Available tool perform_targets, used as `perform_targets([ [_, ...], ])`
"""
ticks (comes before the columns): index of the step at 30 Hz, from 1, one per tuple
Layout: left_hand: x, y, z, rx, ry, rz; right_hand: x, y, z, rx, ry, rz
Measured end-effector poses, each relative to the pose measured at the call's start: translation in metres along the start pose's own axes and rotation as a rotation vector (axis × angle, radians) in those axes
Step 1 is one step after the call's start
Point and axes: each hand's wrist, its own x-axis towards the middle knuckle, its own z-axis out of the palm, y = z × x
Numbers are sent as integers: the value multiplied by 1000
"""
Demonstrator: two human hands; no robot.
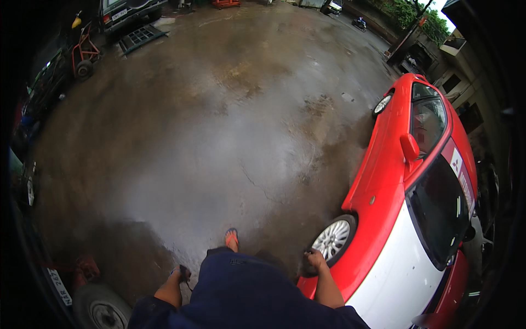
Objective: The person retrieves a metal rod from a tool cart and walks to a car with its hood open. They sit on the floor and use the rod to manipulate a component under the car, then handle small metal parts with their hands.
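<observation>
My left hand (176, 272) hangs low beside my body, closed round something small and dark that I cannot make out. A thin dark strand seems to trail beneath it. My right hand (314, 259) is closed too, just left of the front wheel (333, 239) of a red and white car (378, 214). Something dark shows at its fingers, too small to name. Whether that hand touches the tyre cannot be told. One foot (232, 239) in an orange-strapped slipper steps forward on wet ground between the hands.
Wet, patchy concrete (219, 137) spreads ahead. A loose wheel (104, 310) lies at the lower left. Far left are a red wheeled frame (85, 54), a dark grille-like panel (143, 38) and a parked dark vehicle (129, 12). A motorcycle (359, 23) stands far off.
</observation>
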Motion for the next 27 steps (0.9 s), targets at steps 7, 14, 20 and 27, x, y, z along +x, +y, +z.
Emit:
perform_targets([
  [7, 62, -112, -453, -1169, 874, -201, 128, 27, 50, 23, -378, -2],
  [14, 119, -153, -631, -1246, 652, -387, 344, -118, -55, -523, -726, -184],
  [20, 172, -150, -651, -1013, 270, -429, 595, -462, -259, 181, -126, 241],
  [27, 273, -255, -875, -825, -32, -372, 801, -719, -356, 262, 120, 112],
])
